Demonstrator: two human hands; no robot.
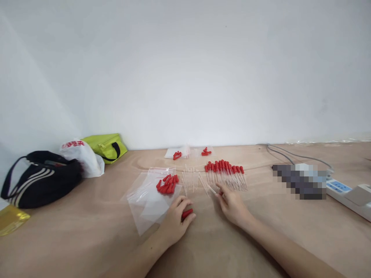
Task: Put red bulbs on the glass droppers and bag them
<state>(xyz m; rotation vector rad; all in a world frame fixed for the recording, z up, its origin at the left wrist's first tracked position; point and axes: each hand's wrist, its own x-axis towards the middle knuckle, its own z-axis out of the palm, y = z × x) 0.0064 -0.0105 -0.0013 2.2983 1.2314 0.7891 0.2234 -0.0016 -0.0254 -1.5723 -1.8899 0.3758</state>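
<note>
- Many red-capped sticks point(224, 168) lined up side by side on the tabletop point(101, 227), red ends toward the wall point(197, 77); by appearance, the finished share.
- Just left of that row, a looser group of bare sticks point(190, 179), pale and thin, with no red caps showing; by the same judgement, the share left over.
- Partway along, to judge from the split: a good-sized capped row, yet plenty of loose parts.
- In the right hand point(233, 206), a pale stick point(213, 190) pinched between thumb and forefinger, close to the near ends of the row and without any visible cap.
- Within the curled fingers of the left hand point(176, 220), a red cap point(188, 213), partly hidden; cannot tell whether gripped or merely covered.
- Beyond the left hand, on a clear plastic bag point(142, 208), a heap of loose red caps point(167, 186), apparently unused.
- Near the wall, two smaller clusters: left caps point(177, 155) and right caps point(206, 152), each with clear plastic about it; cannot tell whether inside or on top.
</note>
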